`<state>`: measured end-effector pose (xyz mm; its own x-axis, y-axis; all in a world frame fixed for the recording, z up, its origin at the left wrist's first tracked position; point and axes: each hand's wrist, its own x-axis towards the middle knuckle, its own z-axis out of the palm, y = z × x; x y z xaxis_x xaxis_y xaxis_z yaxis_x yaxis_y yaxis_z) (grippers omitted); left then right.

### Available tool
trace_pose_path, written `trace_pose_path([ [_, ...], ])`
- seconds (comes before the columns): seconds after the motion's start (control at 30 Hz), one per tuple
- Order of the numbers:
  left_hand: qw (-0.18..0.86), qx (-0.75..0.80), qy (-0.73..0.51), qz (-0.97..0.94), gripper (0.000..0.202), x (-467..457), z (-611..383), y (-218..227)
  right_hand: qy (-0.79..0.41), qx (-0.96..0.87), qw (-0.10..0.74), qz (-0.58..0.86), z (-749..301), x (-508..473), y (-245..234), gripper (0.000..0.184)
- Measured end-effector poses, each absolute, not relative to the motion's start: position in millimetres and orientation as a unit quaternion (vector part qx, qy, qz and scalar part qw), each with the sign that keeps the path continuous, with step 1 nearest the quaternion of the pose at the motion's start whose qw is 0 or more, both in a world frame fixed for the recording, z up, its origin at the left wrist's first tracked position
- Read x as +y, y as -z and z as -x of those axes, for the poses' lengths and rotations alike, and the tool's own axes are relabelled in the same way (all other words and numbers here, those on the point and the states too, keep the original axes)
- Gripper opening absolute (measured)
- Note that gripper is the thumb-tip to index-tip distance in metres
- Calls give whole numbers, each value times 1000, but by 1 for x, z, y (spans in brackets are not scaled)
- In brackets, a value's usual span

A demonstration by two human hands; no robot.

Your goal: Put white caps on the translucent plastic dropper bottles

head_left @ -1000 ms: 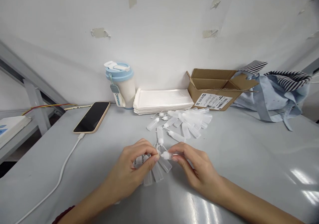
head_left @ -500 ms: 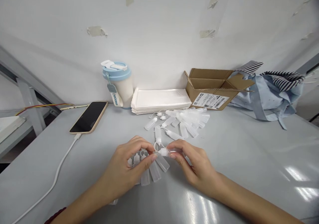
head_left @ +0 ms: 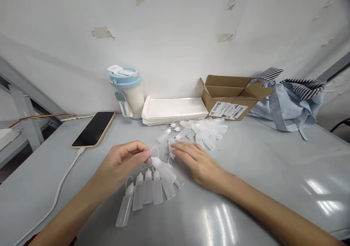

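Observation:
My left hand (head_left: 123, 164) pinches the cap loop of a small translucent dropper bottle (head_left: 163, 167) at the end of a fanned row of similar bottles (head_left: 144, 191) lying on the grey table (head_left: 259, 173). My right hand (head_left: 198, 162) reaches forward with its fingers stretched out flat, fingertips touching a bottle (head_left: 172, 146) at the near edge of a loose pile of bottles (head_left: 201, 131). The right hand holds nothing.
A phone (head_left: 94, 129) on a white cable (head_left: 61, 187) lies at the left. Against the wall stand a blue-lidded cup (head_left: 127, 91), a stack of white trays (head_left: 175, 111), an open cardboard box (head_left: 232, 96) and a blue and striped cloth bag (head_left: 290, 100).
The hands have separated. The right hand let go of the bottle and reached forward to the pile. The left hand laid the bottles out in a row and keeps one by its cap loop.

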<state>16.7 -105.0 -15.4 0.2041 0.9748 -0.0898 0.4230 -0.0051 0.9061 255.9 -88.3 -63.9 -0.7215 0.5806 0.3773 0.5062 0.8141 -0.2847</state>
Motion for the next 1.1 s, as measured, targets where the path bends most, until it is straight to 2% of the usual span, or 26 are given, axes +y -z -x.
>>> trace_pose_path([
  [0.13, 469, 542, -273, -641, 28, -107, -29, 18, -18, -950, 139, 278, -250, -85, 69, 41],
  [0.37, 474, 550, -239, -645, 28, -112, -40, 16, -56, -941, 172, 287, -255, -82, 67, 35],
  [0.57, 306, 581, -221, -721, 23, -113, -43, 30, -45, -937, 193, 289, -257, -81, 68, 32],
  [0.77, 161, 459, -271, -831, 17, -118, -45, 39, 15, -947, 163, 277, -256, -83, 63, 27],
  [0.9, 124, 363, -232, -894, 22, -126, -48, 41, -11, -942, 204, 268, -258, -84, 62, 27],
  [1.1, 82, 317, -175, -929, 31, -135, -54, 46, -57, -893, 329, 302, -266, -82, 59, 36],
])
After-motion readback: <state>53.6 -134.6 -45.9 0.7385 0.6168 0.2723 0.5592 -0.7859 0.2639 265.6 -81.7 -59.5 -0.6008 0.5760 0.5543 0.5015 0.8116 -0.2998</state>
